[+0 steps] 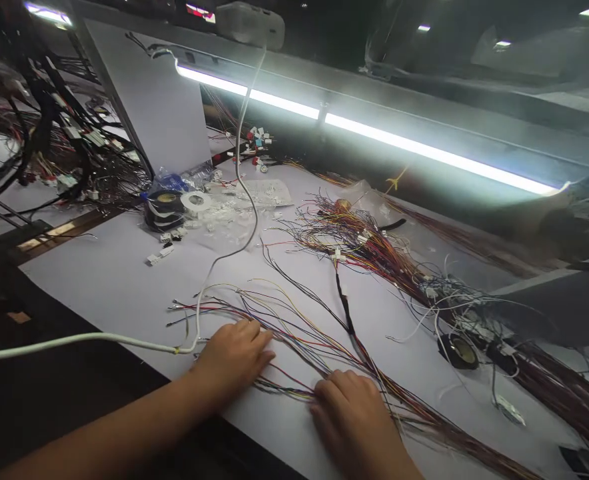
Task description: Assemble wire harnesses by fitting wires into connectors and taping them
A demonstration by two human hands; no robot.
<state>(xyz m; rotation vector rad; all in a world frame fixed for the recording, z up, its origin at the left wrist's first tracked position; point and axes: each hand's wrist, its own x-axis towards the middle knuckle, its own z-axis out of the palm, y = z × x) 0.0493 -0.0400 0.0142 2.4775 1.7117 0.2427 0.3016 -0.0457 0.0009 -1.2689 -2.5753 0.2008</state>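
Observation:
Several thin coloured wires, red, blue, yellow and black, fan out across the white tabletop, their stripped or terminal ends pointing left. My left hand is closed over part of this bundle, fingers curled down and wires coming out on both sides. Further right, my right hand has its fingers bent around the lower strands; its fingertips are partly hidden and slightly blurred. Beyond my hands, a branch wrapped in black tape joins the same bundle and ends in a white connector.
A white cable crosses from the left edge and rises past the lamp. Tape rolls and small white connectors lie at the back left. A large tangle of wires and a black tape roll occupy the right.

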